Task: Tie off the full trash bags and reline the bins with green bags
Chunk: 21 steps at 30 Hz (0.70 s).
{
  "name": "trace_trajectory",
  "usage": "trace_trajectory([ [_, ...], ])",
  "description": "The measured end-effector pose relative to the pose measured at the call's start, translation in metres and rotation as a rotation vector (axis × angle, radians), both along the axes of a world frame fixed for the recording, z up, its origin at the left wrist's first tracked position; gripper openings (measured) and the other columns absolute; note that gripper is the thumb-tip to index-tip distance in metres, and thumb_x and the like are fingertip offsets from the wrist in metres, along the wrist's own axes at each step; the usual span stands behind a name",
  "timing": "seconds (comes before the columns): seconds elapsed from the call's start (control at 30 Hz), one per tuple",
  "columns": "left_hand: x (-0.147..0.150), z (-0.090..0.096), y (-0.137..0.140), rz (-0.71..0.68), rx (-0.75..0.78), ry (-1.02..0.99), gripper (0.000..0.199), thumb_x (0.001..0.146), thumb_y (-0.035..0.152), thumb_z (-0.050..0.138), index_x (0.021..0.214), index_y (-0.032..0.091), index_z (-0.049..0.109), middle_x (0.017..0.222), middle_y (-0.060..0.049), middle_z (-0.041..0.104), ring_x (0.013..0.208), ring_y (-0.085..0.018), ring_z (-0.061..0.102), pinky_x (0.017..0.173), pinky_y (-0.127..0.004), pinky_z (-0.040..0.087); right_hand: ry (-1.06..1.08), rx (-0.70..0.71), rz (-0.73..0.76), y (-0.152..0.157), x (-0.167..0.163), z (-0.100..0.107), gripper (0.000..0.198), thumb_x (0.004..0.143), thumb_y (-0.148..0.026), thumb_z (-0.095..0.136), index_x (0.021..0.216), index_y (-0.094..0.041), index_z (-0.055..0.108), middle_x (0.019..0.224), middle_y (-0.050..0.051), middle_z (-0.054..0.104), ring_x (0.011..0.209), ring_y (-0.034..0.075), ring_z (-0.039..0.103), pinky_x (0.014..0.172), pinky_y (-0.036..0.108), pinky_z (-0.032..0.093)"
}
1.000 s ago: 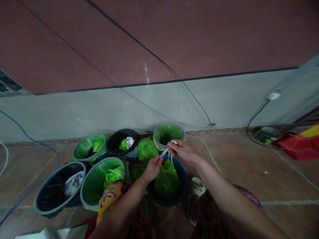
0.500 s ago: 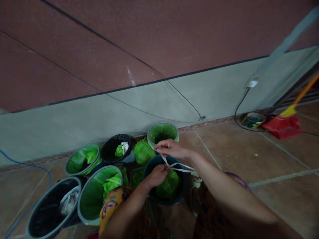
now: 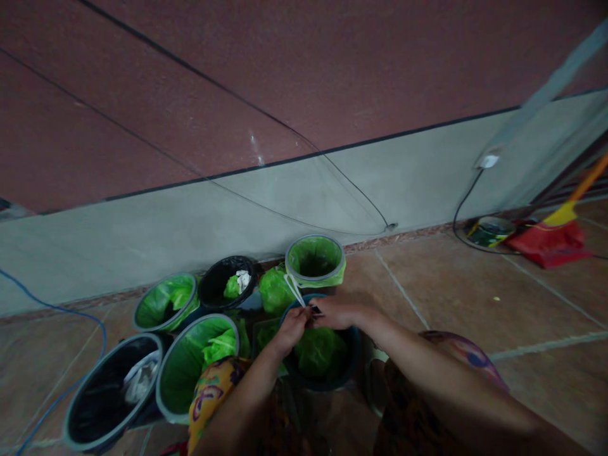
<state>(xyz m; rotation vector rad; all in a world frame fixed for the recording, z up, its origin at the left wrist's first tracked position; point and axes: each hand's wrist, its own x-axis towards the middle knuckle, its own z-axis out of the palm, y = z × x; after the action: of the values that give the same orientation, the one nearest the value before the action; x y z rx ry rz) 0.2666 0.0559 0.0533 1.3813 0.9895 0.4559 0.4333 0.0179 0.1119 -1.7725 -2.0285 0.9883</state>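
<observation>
A white ribbon-like tie sticks up in a loop from between my hands. My left hand is closed on it, fingers pinched. Right against it, my right hand is also closed at the tie, its fingertips partly hidden. Both hands are over a dark blue bin. Inside that bin lies a bulging green plastic bag, just below the hands. A small dark patch shows between the fingers; what it is I cannot make out.
Green-lined bins, black-lined bins and a full green bag crowd beside the wall. A blue hose runs along the left floor. A red dustpan and a paint can are far right.
My right hand has come down and left to meet my left hand. The tie, earlier stretched between the hands and trailing right, now loops upward to the left.
</observation>
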Motion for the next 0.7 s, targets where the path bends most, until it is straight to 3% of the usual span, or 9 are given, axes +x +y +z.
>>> trace_trajectory([
  [0.07, -0.001, 0.001, 0.001, 0.044, -0.026, -0.011, 0.038, 0.077, 0.052, 0.059, 0.066, 0.016, 0.066, 0.058, 0.000, 0.055, 0.056, -0.012, 0.044, 0.058, -0.025, 0.033, -0.104, -0.025, -0.032, -0.002, -0.006, -0.004, 0.004, 0.069, -0.014, 0.069, 0.071, -0.018, 0.068, 0.075, 0.008, 0.071, 0.070, 0.022, 0.066, 0.061, 0.027, 0.045],
  [0.2, -0.005, 0.006, 0.004, 0.147, -0.069, -0.027, 0.029, 0.075, 0.042, 0.062, 0.070, 0.014, 0.070, 0.060, -0.002, 0.062, 0.057, -0.012, 0.048, 0.056, -0.025, 0.035, -0.146, -0.025, -0.074, -0.001, -0.006, -0.002, 0.019, 0.072, -0.012, 0.063, 0.054, -0.018, 0.061, 0.056, 0.007, 0.064, 0.061, 0.019, 0.062, 0.055, 0.026, 0.041],
  [0.27, -0.007, 0.007, 0.007, 0.153, -0.067, -0.019, 0.020, 0.071, 0.032, 0.065, 0.075, 0.014, 0.073, 0.066, -0.003, 0.067, 0.059, -0.013, 0.051, 0.059, -0.025, 0.038, -0.100, -0.098, -0.006, -0.002, -0.002, 0.000, 0.024, 0.071, -0.014, 0.064, 0.048, -0.018, 0.059, 0.048, 0.003, 0.058, 0.053, 0.017, 0.058, 0.053, 0.026, 0.040],
  [0.33, -0.008, 0.009, 0.010, 0.114, -0.021, 0.041, 0.016, 0.067, 0.023, 0.066, 0.078, 0.014, 0.073, 0.069, -0.002, 0.068, 0.061, -0.013, 0.054, 0.063, -0.026, 0.041, -0.086, -0.269, 0.101, -0.005, 0.001, 0.001, 0.027, 0.071, -0.017, 0.064, 0.045, -0.018, 0.057, 0.044, 0.001, 0.055, 0.047, 0.015, 0.054, 0.051, 0.025, 0.040],
  [0.4, -0.008, 0.010, 0.011, 0.030, 0.090, 0.129, 0.014, 0.066, 0.016, 0.065, 0.077, 0.014, 0.072, 0.069, -0.001, 0.068, 0.065, -0.014, 0.058, 0.067, -0.027, 0.044, -0.150, -0.366, 0.211, -0.008, 0.003, 0.002, 0.023, 0.073, -0.022, 0.064, 0.050, -0.016, 0.062, 0.049, 0.002, 0.060, 0.048, 0.014, 0.054, 0.051, 0.025, 0.039],
  [0.47, -0.007, 0.012, 0.010, -0.083, 0.257, 0.202, 0.014, 0.068, 0.013, 0.062, 0.078, 0.015, 0.070, 0.072, -0.001, 0.068, 0.069, -0.016, 0.061, 0.070, -0.028, 0.045, -0.247, -0.304, 0.213, -0.009, 0.007, 0.002, 0.015, 0.075, -0.023, 0.062, 0.065, -0.014, 0.069, 0.066, 0.006, 0.069, 0.058, 0.016, 0.059, 0.054, 0.025, 0.039],
  [0.53, -0.006, 0.016, 0.006, -0.168, 0.449, 0.259, 0.017, 0.071, 0.010, 0.059, 0.083, 0.016, 0.069, 0.076, -0.002, 0.070, 0.074, -0.017, 0.063, 0.076, -0.031, 0.048, -0.257, -0.153, 0.084, -0.006, 0.010, 0.002, 0.016, 0.078, -0.016, 0.057, 0.081, -0.014, 0.072, 0.081, 0.008, 0.073, 0.069, 0.017, 0.061, 0.058, 0.024, 0.040],
  [0.6, -0.004, 0.018, 0.001, -0.208, 0.629, 0.314, 0.021, 0.073, 0.007, 0.058, 0.089, 0.018, 0.067, 0.079, -0.002, 0.071, 0.078, -0.019, 0.065, 0.090, -0.038, 0.047, -0.121, -0.014, -0.022, 0.000, 0.012, -0.001, 0.023, 0.081, -0.011, 0.051, 0.089, -0.015, 0.072, 0.089, 0.007, 0.074, 0.077, 0.017, 0.062, 0.065, 0.024, 0.041],
  [0.7, -0.004, 0.019, -0.004, -0.235, 0.854, 0.380, 0.029, 0.074, 0.004, 0.057, 0.097, 0.020, 0.065, 0.087, -0.003, 0.074, 0.084, -0.021, 0.068, 0.109, -0.051, 0.034, 0.192, 0.074, 0.029, 0.011, 0.009, -0.014, 0.019, 0.083, -0.014, 0.051, 0.086, -0.015, 0.070, 0.088, 0.004, 0.072, 0.080, 0.015, 0.061, 0.071, 0.024, 0.044],
])
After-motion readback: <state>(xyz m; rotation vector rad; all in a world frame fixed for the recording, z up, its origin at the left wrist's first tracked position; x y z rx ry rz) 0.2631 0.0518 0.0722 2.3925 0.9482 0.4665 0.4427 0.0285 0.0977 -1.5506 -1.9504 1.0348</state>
